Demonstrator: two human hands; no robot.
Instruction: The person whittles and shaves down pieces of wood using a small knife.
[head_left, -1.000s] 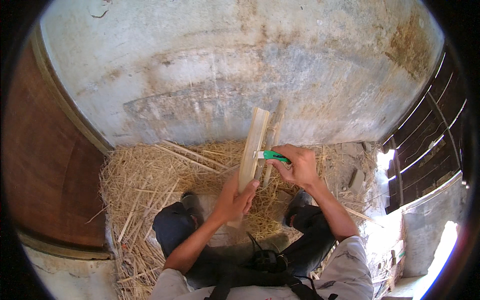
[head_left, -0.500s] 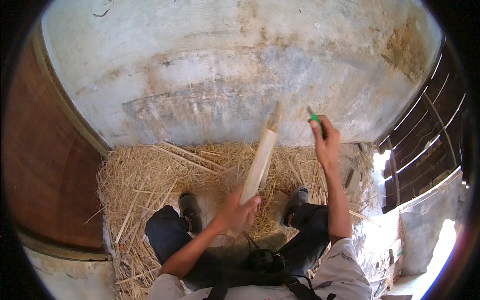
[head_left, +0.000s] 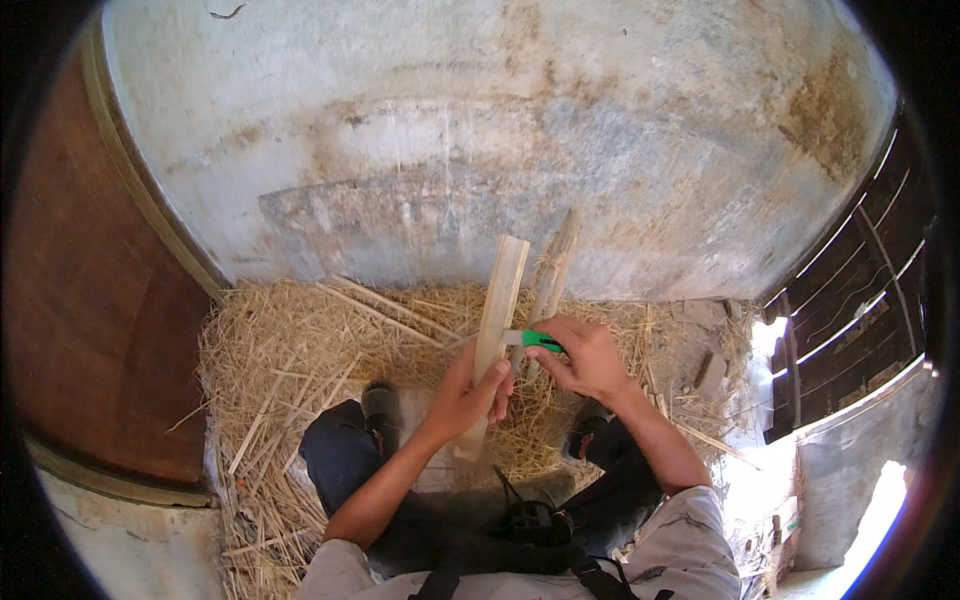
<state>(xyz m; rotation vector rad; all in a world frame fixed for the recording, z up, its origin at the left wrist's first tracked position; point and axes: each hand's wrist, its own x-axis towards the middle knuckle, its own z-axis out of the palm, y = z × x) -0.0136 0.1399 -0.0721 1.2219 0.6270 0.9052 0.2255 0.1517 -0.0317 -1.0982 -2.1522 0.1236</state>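
Observation:
My left hand point(head_left: 478, 392) is closed around the lower part of a long pale split bamboo piece point(head_left: 501, 290), which tilts slightly right at its top. In my right hand point(head_left: 588, 358) is a green-handled utility knife point(head_left: 542, 342). Its blade lies against the bamboo's right edge, just above my left thumb. Behind and right of these stands a rough wooden stake point(head_left: 560, 262), leaning toward the wall; its lower part is partly hidden by my right hand.
Straw and thin shavings point(head_left: 270, 330) cover the floor around my feet. Ahead rises a stained plaster wall point(head_left: 420, 150). A brown door panel point(head_left: 100, 300) is at the left, dark slatted boards point(head_left: 850, 290) at the right. A small block point(head_left: 711, 374) lies on the right.
My right hand has come down and left from near the wall, bringing the knife blade onto the bamboo. The bamboo now stands more upright, apart from the stake behind it.

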